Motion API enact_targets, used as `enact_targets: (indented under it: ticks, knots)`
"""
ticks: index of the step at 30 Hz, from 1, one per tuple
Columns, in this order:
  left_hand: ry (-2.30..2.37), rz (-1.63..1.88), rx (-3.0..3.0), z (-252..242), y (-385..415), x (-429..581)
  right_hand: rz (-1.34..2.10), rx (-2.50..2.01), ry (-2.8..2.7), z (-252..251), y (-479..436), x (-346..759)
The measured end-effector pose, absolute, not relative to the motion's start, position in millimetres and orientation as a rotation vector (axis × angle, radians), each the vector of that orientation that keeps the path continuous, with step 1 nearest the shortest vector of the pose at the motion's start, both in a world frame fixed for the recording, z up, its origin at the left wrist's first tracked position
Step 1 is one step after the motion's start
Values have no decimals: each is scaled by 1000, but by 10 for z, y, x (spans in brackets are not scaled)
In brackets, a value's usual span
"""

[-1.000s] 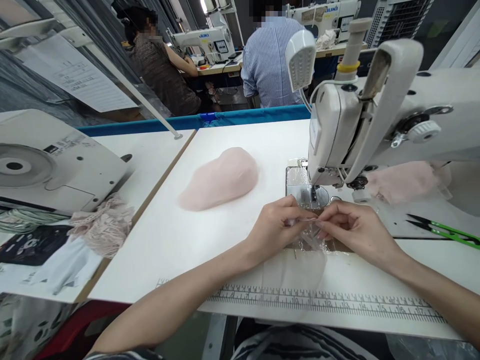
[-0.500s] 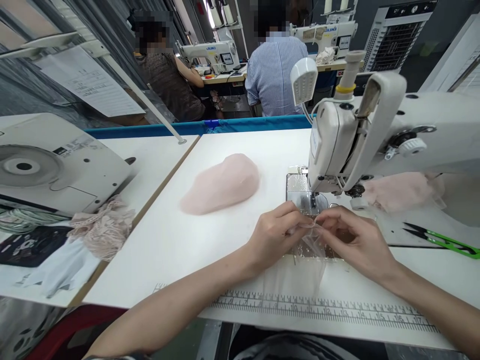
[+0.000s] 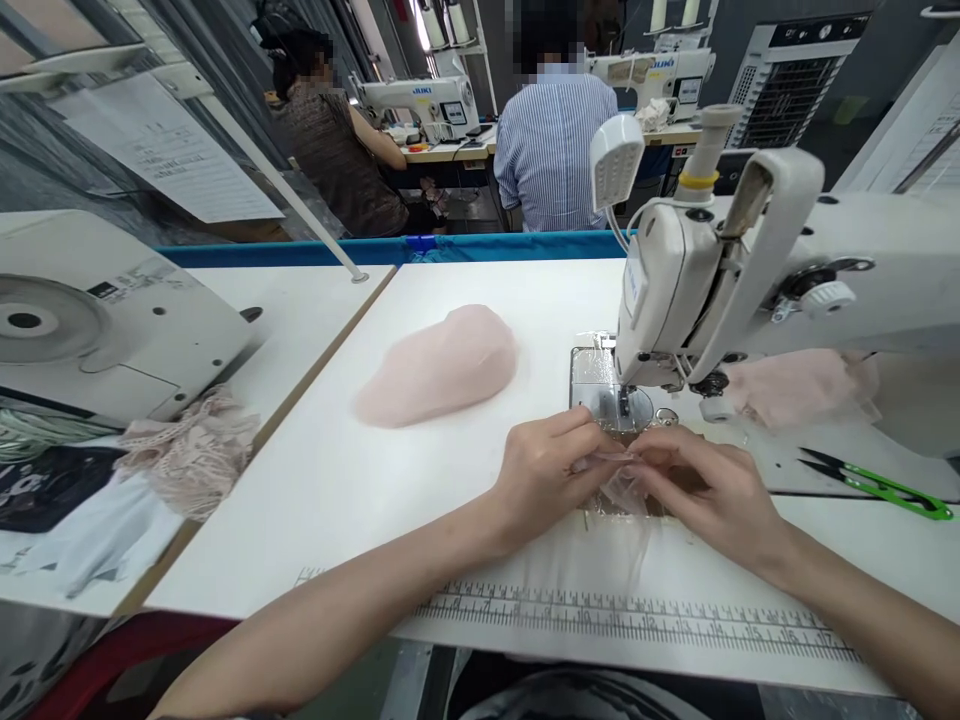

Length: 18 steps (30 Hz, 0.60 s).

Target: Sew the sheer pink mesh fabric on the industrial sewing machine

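My left hand (image 3: 559, 462) and my right hand (image 3: 701, 485) meet just in front of the sewing machine's needle area. Both pinch the edge of a thin, sheer pale pink fabric (image 3: 626, 492), fingertips almost touching. Its lower part hangs down over the table's front, nearly see-through. Behind the fingers is the shiny needle plate (image 3: 592, 378) under the head of the white sewing machine (image 3: 675, 290). The fingers hide part of the fabric's edge.
Pale pink fabric pieces (image 3: 442, 365) lie left of the machine, with more pink fabric (image 3: 799, 388) behind its needle. Green thread snips (image 3: 877, 484) rest at right. A printed ruler (image 3: 600, 615) runs along the front edge. Two people sit at machines beyond the blue-edged table.
Both hands still pinch the fabric; my right hand has dipped slightly and the fabric between the fingers has shifted a little. The whole view has moved slightly.
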<state>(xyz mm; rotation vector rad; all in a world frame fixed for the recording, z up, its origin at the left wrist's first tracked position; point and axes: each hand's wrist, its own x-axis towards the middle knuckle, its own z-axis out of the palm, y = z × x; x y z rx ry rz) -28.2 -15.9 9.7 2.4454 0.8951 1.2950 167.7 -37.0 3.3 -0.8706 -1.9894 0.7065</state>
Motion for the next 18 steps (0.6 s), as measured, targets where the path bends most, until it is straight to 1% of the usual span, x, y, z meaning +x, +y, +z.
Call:
enact_targets:
  ticks: [7,10,14,18]
  knots:
    - [864,1225,2575,164,-137,-353,625,-736,-1972,58,-303,1664]
    - [858,1142,2520,175,-117,-387,514,-682,-1980,60,-253,1650]
    - [927,1020,2468,214,-93,-387,252,-713,-2094,8,-198,1654]
    - [1024,967,2491,240,-89,-353,-114,-747,-2234,-42,-159,1673]
